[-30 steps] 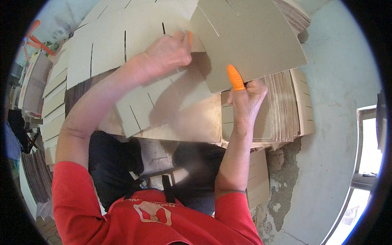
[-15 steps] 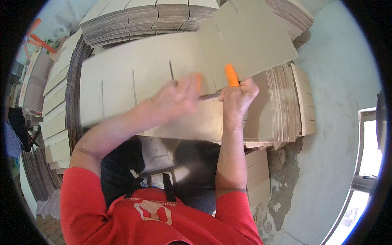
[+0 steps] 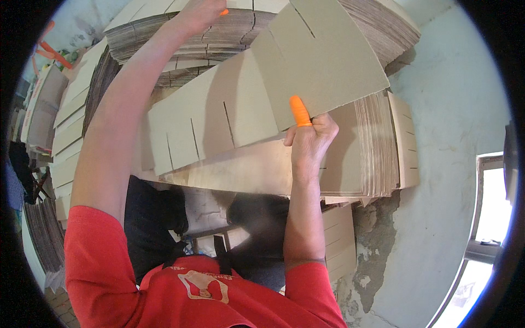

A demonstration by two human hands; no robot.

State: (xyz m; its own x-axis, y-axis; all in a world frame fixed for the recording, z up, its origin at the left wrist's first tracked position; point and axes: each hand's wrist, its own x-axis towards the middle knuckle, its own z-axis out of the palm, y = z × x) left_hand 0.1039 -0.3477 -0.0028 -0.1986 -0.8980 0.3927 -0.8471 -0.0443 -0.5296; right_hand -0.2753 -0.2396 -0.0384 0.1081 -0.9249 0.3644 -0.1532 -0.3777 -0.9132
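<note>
My right hand [image 3: 314, 136] pinches the near edge of a slotted cardboard sheet [image 3: 322, 60]; an orange finger cover [image 3: 299, 111] lies against the sheet's face. Joined to or overlapping that sheet, a paler slotted cardboard strip [image 3: 213, 117] slants to the left above the work board [image 3: 246, 169]. Whether the two are one piece I cannot tell. At the upper edge my left hand [image 3: 202, 13] is over the far stack of cardboard [image 3: 147, 38], wearing an orange finger cover too. The picture's edge cuts off part of it, and its fingers do not show clearly.
To the right of my right hand stands a bundle of cardboard sheets [image 3: 374, 147] beside the wall [image 3: 443, 120]. More slotted cardboard [image 3: 68, 136] is stacked on the left. My dark-clothed legs [image 3: 153, 213] are under the work board. A bright window [image 3: 486, 208] is at the far right.
My left hand has gone from beside my right hand up to the far stack. The pale strip's left end has swung toward me, while my right hand keeps its grip. A dark blade-like tool between the hands no longer shows.
</note>
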